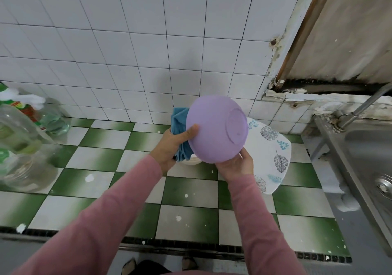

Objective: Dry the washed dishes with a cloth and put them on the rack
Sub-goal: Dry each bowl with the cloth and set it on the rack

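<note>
A purple plastic bowl [216,128] is held up over the counter, its round base turned towards me and to the right. My left hand [176,144] grips a blue cloth [179,124] against the bowl's left rim, thumb on the outside. My right hand [236,165] supports the bowl from below at its lower rim. Behind the bowl a white plate with a leaf print [273,151] rests on the counter. A white dish [192,161] peeks out under the bowl, mostly hidden. No rack is in view.
The counter [118,168] is tiled in green and white checks. Clear plastic bottles [23,147] crowd its left side. A steel sink [369,164] with a tap [360,109] lies at the right. A white tiled wall rises behind.
</note>
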Available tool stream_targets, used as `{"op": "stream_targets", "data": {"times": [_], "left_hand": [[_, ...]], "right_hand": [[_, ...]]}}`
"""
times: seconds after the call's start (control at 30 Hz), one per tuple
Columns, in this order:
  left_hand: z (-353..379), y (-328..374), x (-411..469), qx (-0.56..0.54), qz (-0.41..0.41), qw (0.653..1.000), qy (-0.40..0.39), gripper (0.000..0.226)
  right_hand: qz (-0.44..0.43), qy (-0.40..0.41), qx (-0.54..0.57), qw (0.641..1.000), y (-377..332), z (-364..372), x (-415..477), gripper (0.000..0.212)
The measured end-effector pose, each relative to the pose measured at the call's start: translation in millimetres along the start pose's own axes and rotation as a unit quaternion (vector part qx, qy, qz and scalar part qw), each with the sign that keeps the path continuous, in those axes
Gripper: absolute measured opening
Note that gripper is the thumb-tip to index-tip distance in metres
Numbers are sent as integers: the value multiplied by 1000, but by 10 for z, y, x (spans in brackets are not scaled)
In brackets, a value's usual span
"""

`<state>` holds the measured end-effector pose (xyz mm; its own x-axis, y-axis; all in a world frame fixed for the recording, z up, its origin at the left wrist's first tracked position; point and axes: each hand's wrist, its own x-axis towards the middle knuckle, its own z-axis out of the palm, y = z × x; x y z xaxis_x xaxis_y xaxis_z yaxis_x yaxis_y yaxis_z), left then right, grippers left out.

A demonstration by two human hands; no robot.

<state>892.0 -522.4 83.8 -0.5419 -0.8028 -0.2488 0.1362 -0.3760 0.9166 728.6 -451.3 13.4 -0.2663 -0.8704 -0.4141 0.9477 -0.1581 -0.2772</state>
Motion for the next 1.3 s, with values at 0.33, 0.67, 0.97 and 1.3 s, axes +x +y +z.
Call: {"op": "stream_targets", "data": {"times": [0.33, 0.67, 0.97, 1.3], "left_hand": [[-228, -293, 134, 11, -64, 976, 207, 52], [475, -129, 66, 253, 254, 933, 41, 32], [389, 184, 576, 189, 167, 967, 25, 62], [338, 47, 474, 425, 339, 839, 31, 41]], "right_hand": [[-82, -61, -12, 995, -295, 244, -108, 22], [-236, 40, -339, 910, 61, 754, -237, 21], [-280, 21, -452, 846, 77, 836, -337, 35], [-272, 41, -433, 858, 55, 842, -343, 30]]}}
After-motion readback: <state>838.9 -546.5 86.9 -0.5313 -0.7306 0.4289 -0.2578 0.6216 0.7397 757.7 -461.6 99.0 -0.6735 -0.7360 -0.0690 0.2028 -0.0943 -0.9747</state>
